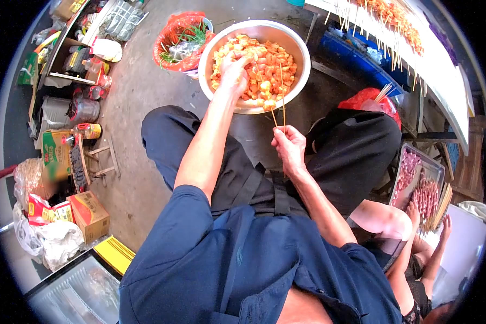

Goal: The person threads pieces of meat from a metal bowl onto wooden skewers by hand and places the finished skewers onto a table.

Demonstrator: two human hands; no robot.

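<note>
A large steel bowl (303, 75) stands on the floor in front of my knees, heaped with orange marinated meat pieces (278, 51). My left hand (234, 74) reaches over its left side, thumb and fingers closed at the meat; the fingertips are partly hidden. Below the bowl's near rim, my right hand (290, 144) grips the lower ends of two thin bamboo skewers. One skewer (274, 116) carries a few meat pieces (266, 86). The other skewer (282, 81) looks bare and points up over the bowl.
A bucket lined with a red bag (170, 33) holds greens, left of the bowl. Finished skewers (391, 24) lie on the white table (443, 81) at right. A red bag (370, 101) sits by my right knee. Another person's hands (413, 213) touch a tray (440, 167) of meat skewers.
</note>
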